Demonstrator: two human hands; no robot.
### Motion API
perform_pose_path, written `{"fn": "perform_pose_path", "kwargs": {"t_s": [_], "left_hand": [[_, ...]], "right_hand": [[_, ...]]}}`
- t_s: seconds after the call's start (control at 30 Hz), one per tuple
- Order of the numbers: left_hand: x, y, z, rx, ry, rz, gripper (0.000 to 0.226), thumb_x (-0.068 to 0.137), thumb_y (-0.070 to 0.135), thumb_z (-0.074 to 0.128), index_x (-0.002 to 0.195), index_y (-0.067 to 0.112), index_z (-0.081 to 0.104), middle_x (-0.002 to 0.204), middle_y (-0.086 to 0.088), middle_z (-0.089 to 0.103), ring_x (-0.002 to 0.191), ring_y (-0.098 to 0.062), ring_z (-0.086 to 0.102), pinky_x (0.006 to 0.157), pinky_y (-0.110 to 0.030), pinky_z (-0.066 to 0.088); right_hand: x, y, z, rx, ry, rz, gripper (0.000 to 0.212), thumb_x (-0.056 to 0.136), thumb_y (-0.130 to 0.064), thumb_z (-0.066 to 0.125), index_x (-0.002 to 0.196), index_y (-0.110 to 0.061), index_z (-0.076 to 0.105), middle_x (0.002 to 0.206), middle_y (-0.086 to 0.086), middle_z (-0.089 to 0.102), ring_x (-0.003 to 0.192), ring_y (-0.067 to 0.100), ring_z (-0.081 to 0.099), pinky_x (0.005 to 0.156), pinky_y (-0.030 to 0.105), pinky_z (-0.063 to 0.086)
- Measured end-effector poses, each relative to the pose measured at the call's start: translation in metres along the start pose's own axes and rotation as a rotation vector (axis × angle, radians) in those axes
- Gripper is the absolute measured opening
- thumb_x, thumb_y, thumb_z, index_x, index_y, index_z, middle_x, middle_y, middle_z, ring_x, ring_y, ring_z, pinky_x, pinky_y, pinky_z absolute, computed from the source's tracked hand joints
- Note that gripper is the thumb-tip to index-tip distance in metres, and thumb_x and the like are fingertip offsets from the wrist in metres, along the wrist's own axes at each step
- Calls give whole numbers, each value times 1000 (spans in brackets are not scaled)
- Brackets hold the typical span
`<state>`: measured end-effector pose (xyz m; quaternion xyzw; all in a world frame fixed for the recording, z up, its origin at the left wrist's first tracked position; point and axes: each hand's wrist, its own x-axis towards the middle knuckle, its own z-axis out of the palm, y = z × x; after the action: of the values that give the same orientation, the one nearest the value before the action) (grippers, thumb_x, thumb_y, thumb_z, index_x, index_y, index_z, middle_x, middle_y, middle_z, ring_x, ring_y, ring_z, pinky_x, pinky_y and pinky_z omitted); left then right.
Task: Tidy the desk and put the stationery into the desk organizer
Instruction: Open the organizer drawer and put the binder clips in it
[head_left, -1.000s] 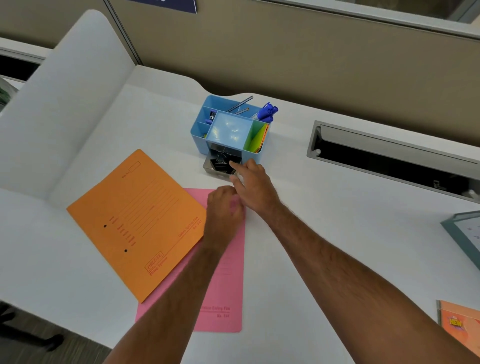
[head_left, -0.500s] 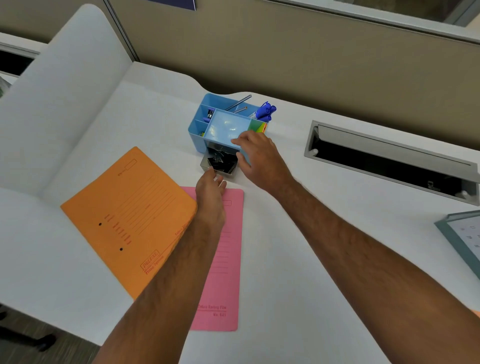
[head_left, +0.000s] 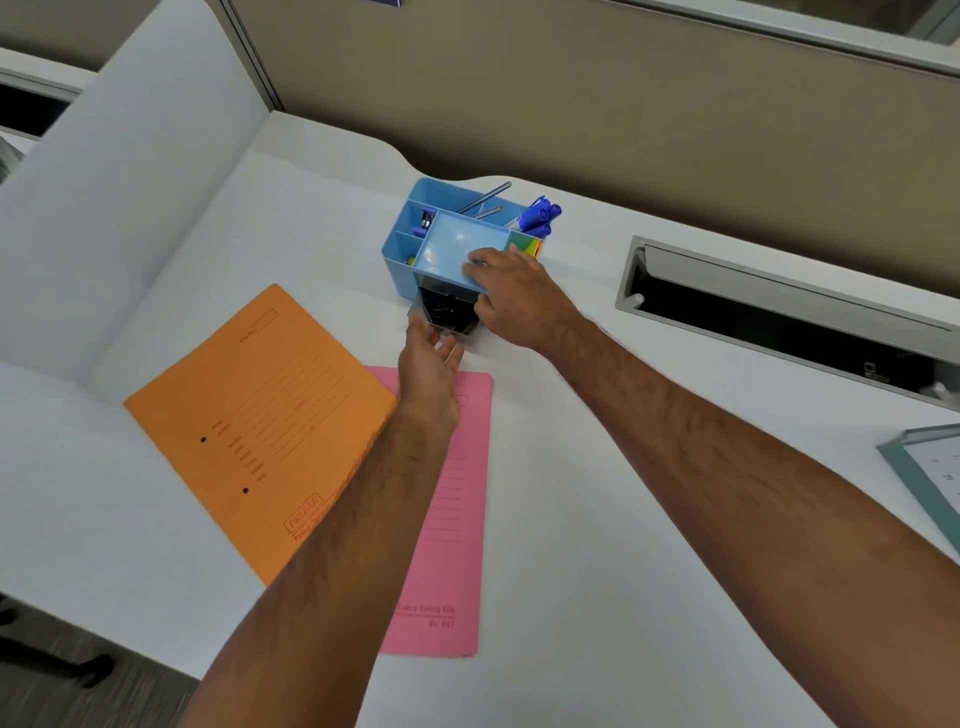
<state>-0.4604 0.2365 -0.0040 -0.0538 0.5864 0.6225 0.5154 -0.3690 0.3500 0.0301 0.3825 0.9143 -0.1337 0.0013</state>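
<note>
A light blue desk organizer (head_left: 447, 244) stands on the white desk, holding blue markers (head_left: 537, 215), pens, coloured sticky notes and small items. Its clear drawer (head_left: 444, 314) is pulled out at the front and holds black binder clips. My right hand (head_left: 511, 296) grips the organizer's front right corner, fingers on its top tray. The fingertips of my left hand (head_left: 431, 364) touch the drawer's front edge. An orange folder (head_left: 260, 421) and a pink file (head_left: 452, 519) lie flat under my left forearm.
A grey cable slot (head_left: 779, 312) is sunk into the desk to the right. A teal-framed calendar (head_left: 930, 478) sits at the right edge. A white divider panel (head_left: 119, 208) rises on the left, a beige partition behind.
My right hand moved from in front of the drawer onto the organizer's top right corner. My left hand slid forward off the pink file to the drawer's front.
</note>
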Motion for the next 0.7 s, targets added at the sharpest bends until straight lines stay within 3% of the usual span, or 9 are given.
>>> {"fn": "perform_pose_path", "kwargs": {"t_s": [0.2, 0.5, 0.7], "left_hand": [[1, 9, 11, 15, -11, 13, 55, 109, 49, 45, 153, 18, 45, 152, -5, 52, 137, -24, 55, 119, -38, 43], [9, 15, 22, -18, -84, 33, 38, 109, 47, 45, 140, 27, 53, 145, -8, 61, 128, -25, 63, 114, -42, 49], [14, 15, 28, -75, -110, 17, 55, 109, 48, 45, 156, 20, 41, 149, -11, 58, 131, -28, 61, 113, -47, 49]], "right_hand": [[2, 2, 2, 18, -11, 0, 53, 98, -23, 56, 150, -17, 47, 158, 5, 43, 143, 24, 40, 124, 42, 23], [1, 6, 9, 74, 1, -8, 56, 98, -19, 57, 152, -15, 45, 160, 7, 40, 148, 23, 35, 126, 43, 17], [2, 7, 8, 85, -4, -10, 58, 98, -19, 58, 154, -16, 43, 162, 6, 38, 150, 23, 32, 126, 43, 15]]}}
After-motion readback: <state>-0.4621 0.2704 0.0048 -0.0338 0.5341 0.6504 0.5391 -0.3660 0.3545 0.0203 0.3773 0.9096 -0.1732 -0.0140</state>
